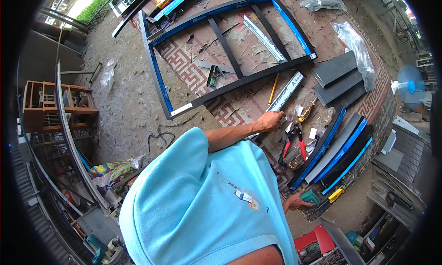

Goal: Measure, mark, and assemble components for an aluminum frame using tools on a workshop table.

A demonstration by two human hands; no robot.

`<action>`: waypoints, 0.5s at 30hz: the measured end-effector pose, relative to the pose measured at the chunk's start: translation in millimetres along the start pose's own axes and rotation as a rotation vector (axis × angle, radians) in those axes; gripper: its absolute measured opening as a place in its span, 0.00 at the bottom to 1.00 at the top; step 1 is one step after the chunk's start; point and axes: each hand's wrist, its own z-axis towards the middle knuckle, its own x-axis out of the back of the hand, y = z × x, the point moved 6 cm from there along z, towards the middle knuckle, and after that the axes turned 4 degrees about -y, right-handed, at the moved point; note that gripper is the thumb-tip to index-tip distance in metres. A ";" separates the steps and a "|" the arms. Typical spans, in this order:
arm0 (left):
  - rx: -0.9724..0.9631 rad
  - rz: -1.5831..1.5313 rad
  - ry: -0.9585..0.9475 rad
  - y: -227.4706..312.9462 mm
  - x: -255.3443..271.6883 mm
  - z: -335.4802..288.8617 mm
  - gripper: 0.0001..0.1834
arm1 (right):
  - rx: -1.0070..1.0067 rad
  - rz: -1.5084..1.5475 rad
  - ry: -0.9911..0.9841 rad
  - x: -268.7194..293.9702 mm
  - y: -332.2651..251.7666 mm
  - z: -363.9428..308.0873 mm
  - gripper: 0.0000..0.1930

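Note:
My left hand point(270, 121) closes around the lower part of a long aluminium profile point(287, 91) with white printed film. The profile slants up and right from my fist, towards a large dark frame. At the lower right, my right hand point(296, 201) has its fingers curled on a teal power tool point(310, 197), whose full shape I cannot make out. A pencil point(273, 89) lies beside the profile. Near my left hand are red-handled snips point(300, 146), a yellow-and-black hand tool point(307, 112) and a tape measure point(296, 162).
The dark rectangular frame point(220, 96), with blue film and crossbars, lies ahead. Curved blue-filmed profiles point(317, 150) and dark flat panels point(338, 83) are on the right, near clear plastic point(354, 44). A yellow tool point(337, 194) sits beside my right hand. A wooden rack point(57, 106) stands left.

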 end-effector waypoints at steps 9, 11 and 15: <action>0.011 -0.002 -0.010 2.6 2.7 -1.6 0.26 | -0.006 0.009 -0.007 7.5 -7.5 -6.4 0.53; 0.007 -0.009 -0.010 2.6 2.3 -1.8 0.26 | 0.004 0.010 0.001 7.8 -7.1 -5.7 0.54; -0.017 -0.023 0.020 0.7 0.1 -0.9 0.25 | -0.007 0.005 -0.014 2.1 -1.1 -2.0 0.54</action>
